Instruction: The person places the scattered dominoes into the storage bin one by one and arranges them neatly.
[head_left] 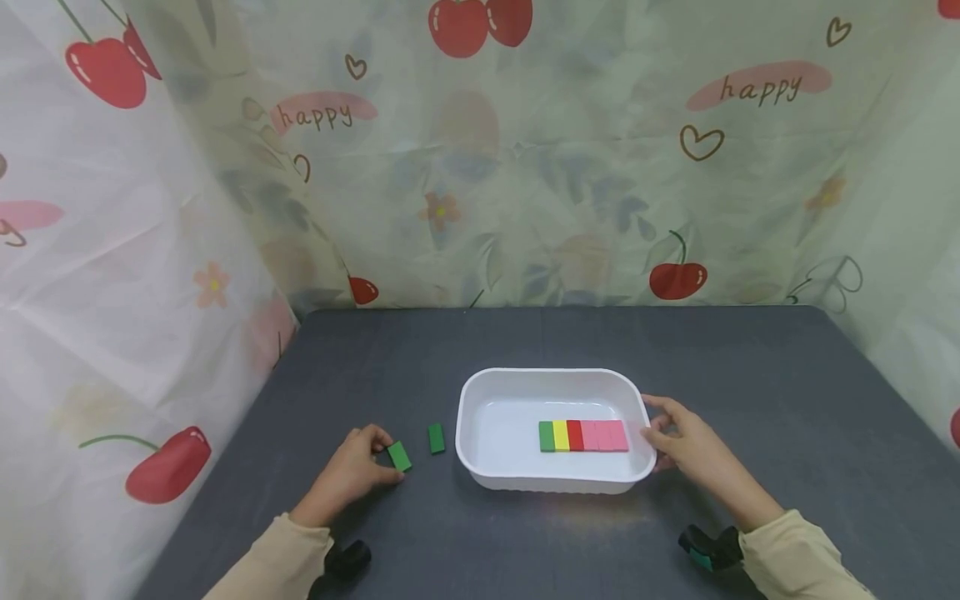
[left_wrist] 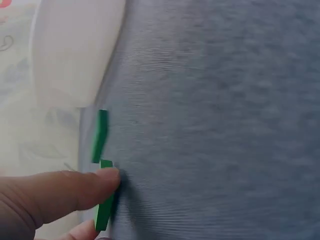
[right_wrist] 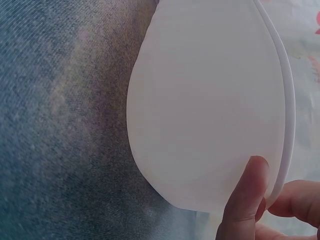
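Between thumb and fingers my left hand (head_left: 354,460) pinches a green rectangular tile (head_left: 400,456), tilted, just left of a second green tile (head_left: 437,438) on the table. The left wrist view shows the held tile (left_wrist: 104,205) under the thumb, with the other tile (left_wrist: 100,136) beyond it. My right hand (head_left: 686,437) grips the right end of a white plastic tray (head_left: 555,482); the right wrist view has the thumb against its outer wall (right_wrist: 210,115). Inside the tray lies a row of tiles: green (head_left: 546,437), yellow (head_left: 560,436), red (head_left: 575,436), then several pink (head_left: 605,436).
The dark grey table (head_left: 510,550) ends at a back edge against a printed curtain (head_left: 525,208). More curtain (head_left: 112,333) hangs along the left side. Black wrist straps (head_left: 712,548) show by the beige sleeves.
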